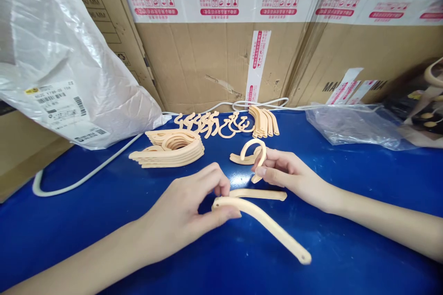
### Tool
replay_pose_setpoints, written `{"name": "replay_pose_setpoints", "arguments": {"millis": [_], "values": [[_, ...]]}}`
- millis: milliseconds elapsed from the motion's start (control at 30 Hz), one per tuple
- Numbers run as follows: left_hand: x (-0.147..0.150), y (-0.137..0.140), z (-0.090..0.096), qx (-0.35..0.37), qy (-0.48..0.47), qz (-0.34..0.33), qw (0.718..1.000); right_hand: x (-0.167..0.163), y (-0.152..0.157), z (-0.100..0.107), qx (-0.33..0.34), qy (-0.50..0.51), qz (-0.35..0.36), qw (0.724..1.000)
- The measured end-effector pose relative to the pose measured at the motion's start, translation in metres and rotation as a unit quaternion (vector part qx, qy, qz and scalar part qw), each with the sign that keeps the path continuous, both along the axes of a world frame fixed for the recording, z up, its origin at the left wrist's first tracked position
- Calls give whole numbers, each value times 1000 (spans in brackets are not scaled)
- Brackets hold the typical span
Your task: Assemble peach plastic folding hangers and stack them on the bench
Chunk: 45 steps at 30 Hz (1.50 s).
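Note:
My left hand (194, 212) is closed, thumb and fingers gripping one end of a cream, curved hanger arm (268, 223) with a small hole at each end. A second hanger arm (259, 194) shows just behind it; whether my fingers also hold that one I cannot tell. My right hand (290, 173) pinches a cream hanger hook (263, 153), held upright with its curve on top. Behind this hook a further curved cream piece (240, 160) lies on the blue table (114, 239), partly covered by the hook and my fingers.
Stacked cream hanger pieces (173, 161) lie at back left. Loose hooks (197, 122) and a bundle of hanger arms (265, 122) sit farther back. A large plastic bag (114, 87), a white cable (86, 179), a clear bag (353, 126) and cardboard boxes (207, 55) border the table.

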<state>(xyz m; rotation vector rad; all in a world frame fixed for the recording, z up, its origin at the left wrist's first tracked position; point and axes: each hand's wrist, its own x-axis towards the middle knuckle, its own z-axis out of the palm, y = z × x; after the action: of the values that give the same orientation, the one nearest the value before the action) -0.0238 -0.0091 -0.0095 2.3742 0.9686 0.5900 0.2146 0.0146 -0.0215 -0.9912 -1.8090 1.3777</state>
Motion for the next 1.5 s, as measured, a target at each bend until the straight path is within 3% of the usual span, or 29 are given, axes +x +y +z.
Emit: {"name": "replay_pose_setpoints", "arguments": {"millis": [100, 300, 433, 600, 667, 733, 833, 933, 1067, 1333, 1500], "values": [[-1, 3, 6, -109, -102, 15, 989, 0, 2, 0, -3, 1, 3, 1000], [-7, 9, 10, -127, -179, 9, 976, 0, 2, -1, -9, -15, 1, 1000], [-8, 11, 9, -252, -251, 16, 934, 1, 2, -1, -20, -29, 6, 999], [-7, 9, 5, -368, -225, 32, 902, 3, 3, -1, -12, -28, -2, 1000], [-6, 7, 6, -387, -186, 57, 901, 3, 3, -1, -12, -29, 3, 1000], [-5, 5, 7, -327, -138, 86, 931, 3, 3, -1, -9, -33, 6, 999], [-5, 2, 9, -108, -2, 112, 988, 3, 3, 0, -1, -39, 6, 999], [-5, 1, 8, 47, 134, 119, 983, 3, 4, 0, 4, -38, 5, 999], [-4, 1, 3, 69, 171, 99, 978, 2, 4, 1, -2, -32, 6, 999], [-2, -3, -1, 58, 146, 46, 987, 1, 5, 1, -3, -9, 10, 1000], [-1, -3, -6, 116, 120, 0, 986, 1, 7, -2, -28, 42, 21, 998]]}}
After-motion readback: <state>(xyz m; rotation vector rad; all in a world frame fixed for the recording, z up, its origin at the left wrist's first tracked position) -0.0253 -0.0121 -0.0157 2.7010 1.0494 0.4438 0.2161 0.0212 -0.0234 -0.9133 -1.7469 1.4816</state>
